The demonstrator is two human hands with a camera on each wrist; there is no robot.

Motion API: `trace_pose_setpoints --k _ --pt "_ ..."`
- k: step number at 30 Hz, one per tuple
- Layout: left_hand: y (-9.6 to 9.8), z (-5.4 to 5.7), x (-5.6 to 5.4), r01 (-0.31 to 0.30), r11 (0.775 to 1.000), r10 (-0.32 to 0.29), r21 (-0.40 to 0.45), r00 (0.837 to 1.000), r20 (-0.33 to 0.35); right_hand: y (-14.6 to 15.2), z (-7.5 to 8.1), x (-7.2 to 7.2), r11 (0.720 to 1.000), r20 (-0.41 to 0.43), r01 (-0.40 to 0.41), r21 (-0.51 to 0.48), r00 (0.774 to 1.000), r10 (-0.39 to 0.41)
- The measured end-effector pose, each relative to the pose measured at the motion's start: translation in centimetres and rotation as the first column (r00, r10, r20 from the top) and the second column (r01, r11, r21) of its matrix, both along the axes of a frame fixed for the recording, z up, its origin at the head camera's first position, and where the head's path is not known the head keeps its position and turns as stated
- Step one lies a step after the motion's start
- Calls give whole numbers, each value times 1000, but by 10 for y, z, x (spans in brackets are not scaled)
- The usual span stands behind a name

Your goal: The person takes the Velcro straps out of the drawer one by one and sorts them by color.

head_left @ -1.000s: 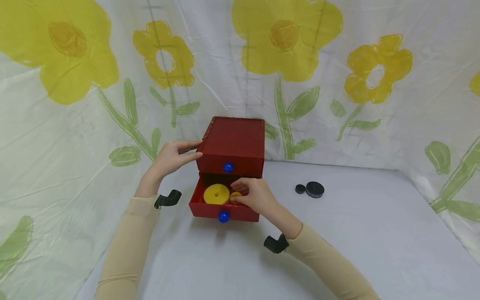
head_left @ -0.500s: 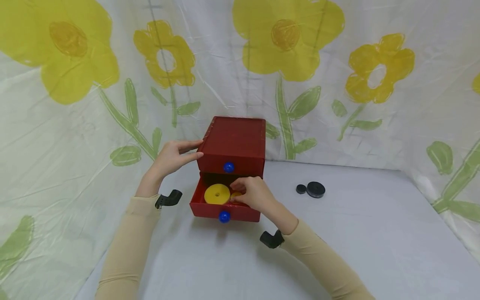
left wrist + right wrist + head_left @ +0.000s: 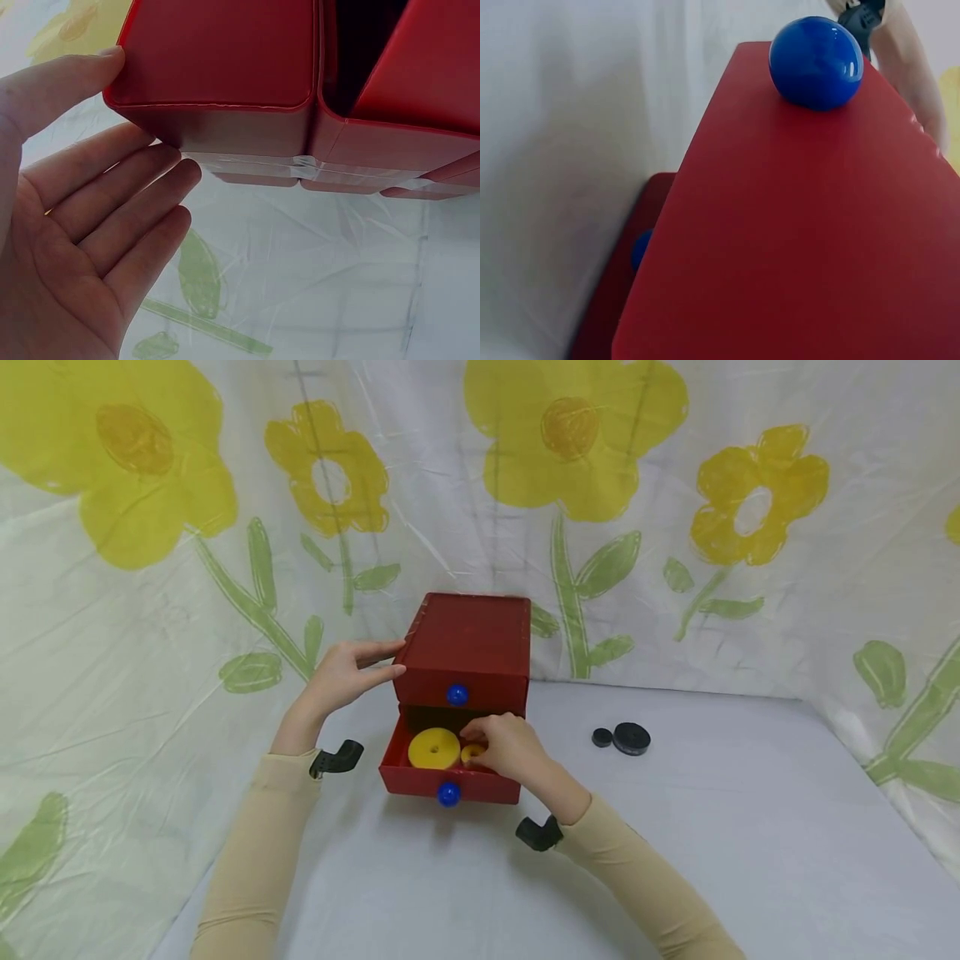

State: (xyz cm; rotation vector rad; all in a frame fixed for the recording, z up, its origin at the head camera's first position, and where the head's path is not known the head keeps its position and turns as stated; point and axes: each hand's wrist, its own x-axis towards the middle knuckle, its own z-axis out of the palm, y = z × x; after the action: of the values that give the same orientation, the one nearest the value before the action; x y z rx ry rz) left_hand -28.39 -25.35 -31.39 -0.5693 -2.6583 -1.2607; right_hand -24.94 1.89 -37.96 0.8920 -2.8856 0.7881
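Note:
A red drawer cabinet (image 3: 472,631) stands near the cloth backdrop, with one drawer (image 3: 483,790) pulled out below its top drawer. My left hand (image 3: 347,675) rests its fingertips against the cabinet's left side; in the left wrist view its straight fingers and thumb (image 3: 97,71) lie at the corner. Inside the drawer lie a large yellow disc (image 3: 433,748) and a small yellow disc (image 3: 472,749). My right hand (image 3: 506,745) reaches into the drawer with fingers spread around the small disc; its thumb tip is partly hidden. The right wrist view shows the drawer's blue knob (image 3: 816,64), not the hand.
Two black discs, one small (image 3: 602,737) and one large (image 3: 632,738), lie on the white tabletop right of the cabinet. Another blue knob (image 3: 640,250) shows on a lower drawer (image 3: 607,300). A flower-patterned cloth (image 3: 637,635) hangs behind.
My right forearm has shifted slightly left, and the right fingers have loosened, with the small yellow disc showing more. The left hand stays at the cabinet's side.

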Motion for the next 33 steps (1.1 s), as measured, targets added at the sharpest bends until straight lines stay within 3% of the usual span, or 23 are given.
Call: trace_pose_setpoints --k 21,33 --pt "0 1 0 -2 1000 2 1 1000 3 -1 5 3 995 -13 -6 101 1000 7" --pt "0 0 1 -7 1000 7 -14 1000 9 3 7 2 999 24 2 -42 1000 -1"
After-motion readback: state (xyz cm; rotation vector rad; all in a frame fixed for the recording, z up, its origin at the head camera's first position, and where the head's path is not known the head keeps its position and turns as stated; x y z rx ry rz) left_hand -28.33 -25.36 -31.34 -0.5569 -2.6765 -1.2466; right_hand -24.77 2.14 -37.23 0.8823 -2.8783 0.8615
